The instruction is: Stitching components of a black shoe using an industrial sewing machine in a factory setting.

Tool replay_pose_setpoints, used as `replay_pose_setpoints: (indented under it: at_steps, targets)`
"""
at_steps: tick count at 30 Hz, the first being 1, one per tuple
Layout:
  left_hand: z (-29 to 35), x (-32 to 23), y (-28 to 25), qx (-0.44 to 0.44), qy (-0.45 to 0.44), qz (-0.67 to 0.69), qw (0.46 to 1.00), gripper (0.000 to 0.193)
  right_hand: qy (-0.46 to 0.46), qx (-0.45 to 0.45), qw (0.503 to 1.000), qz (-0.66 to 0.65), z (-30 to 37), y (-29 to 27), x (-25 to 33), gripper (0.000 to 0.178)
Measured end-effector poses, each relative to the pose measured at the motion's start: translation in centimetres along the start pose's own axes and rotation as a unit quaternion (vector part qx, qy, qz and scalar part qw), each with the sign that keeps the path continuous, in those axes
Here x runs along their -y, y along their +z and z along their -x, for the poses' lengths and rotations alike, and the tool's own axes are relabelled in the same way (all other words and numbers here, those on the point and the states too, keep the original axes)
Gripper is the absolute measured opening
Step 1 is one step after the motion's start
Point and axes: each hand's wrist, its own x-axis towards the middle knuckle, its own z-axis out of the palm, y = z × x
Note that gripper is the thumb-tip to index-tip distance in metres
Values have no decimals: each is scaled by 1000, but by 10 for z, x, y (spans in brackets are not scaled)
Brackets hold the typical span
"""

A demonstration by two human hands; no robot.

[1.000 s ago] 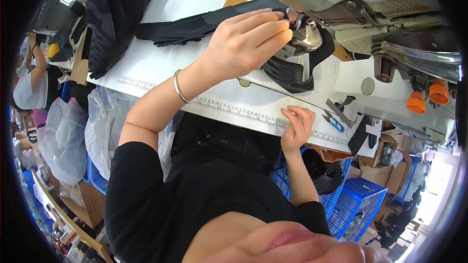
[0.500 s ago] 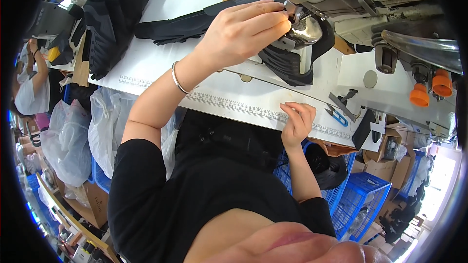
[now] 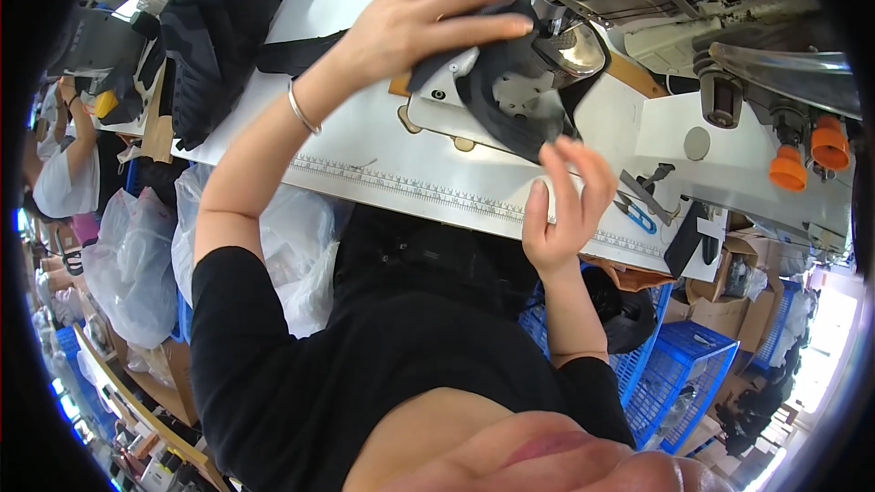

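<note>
A black shoe upper (image 3: 506, 114) lies curved around the needle area of a sewing machine (image 3: 574, 46), with a shiny metal part next to it. My left hand (image 3: 428, 18) rests on the far left part of the upper, fingers stretched out and thumb along its top; a silver bangle circles that wrist. My right hand (image 3: 571, 205) is slightly blurred, its thumb and fingers apart. Its fingertips are at the near edge of the upper; whether they touch it I cannot tell. The needle's exact point is hidden.
Blue thread snips (image 3: 638, 214) lie right of my right hand, beside a ruler strip (image 3: 410, 184) along the table's front edge. A pile of black uppers (image 3: 214, 36) is at far left. Orange knobs (image 3: 787, 169) hang at right. Plastic bags and blue crates (image 3: 684, 374) stand below.
My left hand has moved left and its fingers have spread from a pinch by the needle. The upper has swung round. My right hand has risen toward its near edge and opened.
</note>
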Motion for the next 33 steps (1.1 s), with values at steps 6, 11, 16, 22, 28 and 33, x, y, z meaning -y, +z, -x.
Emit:
replay_pose_setpoints:
  at_steps: [6,11,16,22,28,33]
  targets:
    - [-13,-54,11,-141,40,-3,989,29,2,9,990,143,-57,10,-5,44]
    - [-17,-70,20,-158,1,-31,987,27,121,22,992,-6,-63,8,-25,41]
    - [-17,-74,20,-163,-10,-46,986,26,173,55,983,-35,-67,3,-22,39]
    - [-17,-77,23,-166,-11,-72,983,25,183,65,979,-55,-70,0,-25,40]
    - [-17,-77,23,-164,-11,-72,984,25,180,64,980,-60,-70,-1,-26,39]
    - [-16,-77,25,-158,-11,-76,984,26,176,73,979,-70,-72,-2,-30,39]
